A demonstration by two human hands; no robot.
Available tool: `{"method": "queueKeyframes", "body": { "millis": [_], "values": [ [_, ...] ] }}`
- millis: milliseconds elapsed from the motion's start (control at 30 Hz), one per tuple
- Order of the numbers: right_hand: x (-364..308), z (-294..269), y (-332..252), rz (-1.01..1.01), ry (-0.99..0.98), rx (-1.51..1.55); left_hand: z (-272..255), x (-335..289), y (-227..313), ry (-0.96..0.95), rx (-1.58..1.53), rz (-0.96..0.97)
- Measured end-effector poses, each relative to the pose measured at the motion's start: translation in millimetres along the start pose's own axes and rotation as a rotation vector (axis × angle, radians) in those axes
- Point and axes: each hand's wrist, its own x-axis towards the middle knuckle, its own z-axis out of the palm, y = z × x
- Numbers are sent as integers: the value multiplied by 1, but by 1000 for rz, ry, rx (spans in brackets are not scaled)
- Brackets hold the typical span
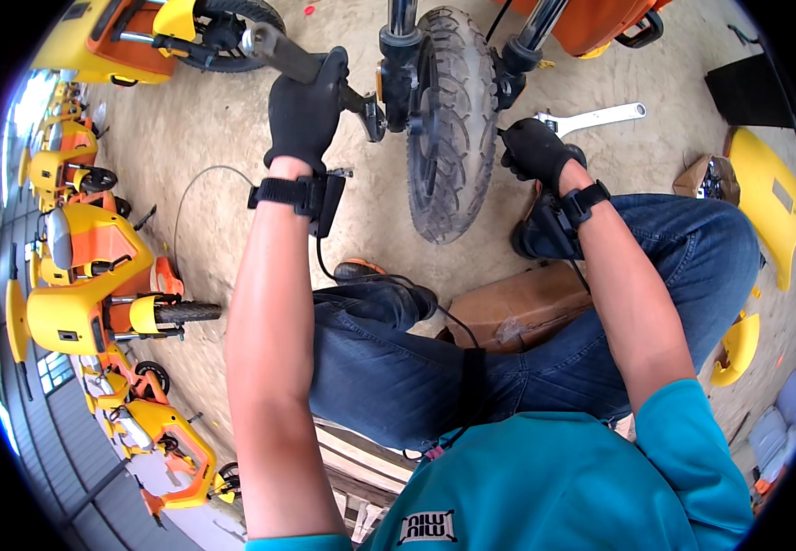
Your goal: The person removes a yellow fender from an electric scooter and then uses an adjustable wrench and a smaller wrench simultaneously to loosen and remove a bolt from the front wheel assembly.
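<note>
A treaded black tyre on a front wheel [453, 138] stands upright between two fork legs in front of me. At its left, my left hand [304, 112], in a black glove, is closed round a grey tool [283, 55] with a bright metal end pointing up and left. Dark metal parts lie between this hand and the wheel's hub. My right hand [538, 151], also gloved, is closed just right of the tyre near the axle end; what its fingers hold is hidden. Beside that hand is a silver wrench [605, 117], its near end partly behind the glove.
Between my legs lies a brown cardboard box [517, 303]. Yellow scooters [77, 280] line the left side, and another [113, 41] stands at far left. To the right are a yellow body panel [765, 202], an open carton of parts [715, 179] and a black bin [754, 90].
</note>
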Motion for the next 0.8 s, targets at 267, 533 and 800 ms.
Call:
{"method": "queueKeyframes", "body": {
  "millis": [267,533,800],
  "values": [
    [-4,-3,0,74,-23,190,15,30,-10,-58,67,-3],
    [-16,-22,-43,478,-6,684,23,27,-7,-33,203,-6],
    [-4,-1,-10,182,-31,247,27,44,-10,55,289,-21]
  ]
}}
